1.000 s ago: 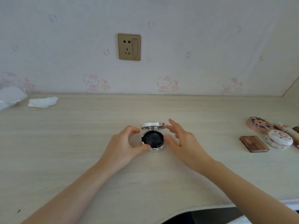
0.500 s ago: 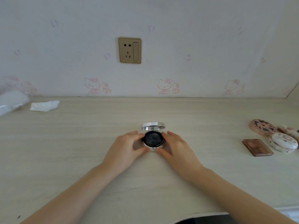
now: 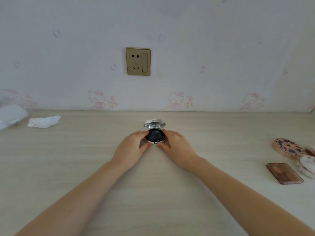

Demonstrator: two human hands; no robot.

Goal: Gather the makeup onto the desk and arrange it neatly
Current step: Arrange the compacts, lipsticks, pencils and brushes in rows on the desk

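An open round compact point(image 3: 155, 135) with a black inside and a silver lid standing up sits on the pale wooden desk point(image 3: 85, 159), near the middle. My left hand point(image 3: 132, 147) grips its left side, thumb at the front. My right hand point(image 3: 177, 145) grips its right side the same way. At the right edge lie a round patterned compact point(image 3: 288, 148), a white floral round case point(image 3: 306, 165) and a brown rectangular palette point(image 3: 283, 172).
A crumpled white tissue point(image 3: 43, 121) lies at the back left, beside a blurred white object point(image 3: 10, 114) at the frame's edge. A gold wall socket point(image 3: 138, 61) sits above the desk on cartoon-cat wallpaper.
My right hand has closed in from an open pose beside the compact to hold its right side. Both hands and the compact have shifted a little farther back on the desk.
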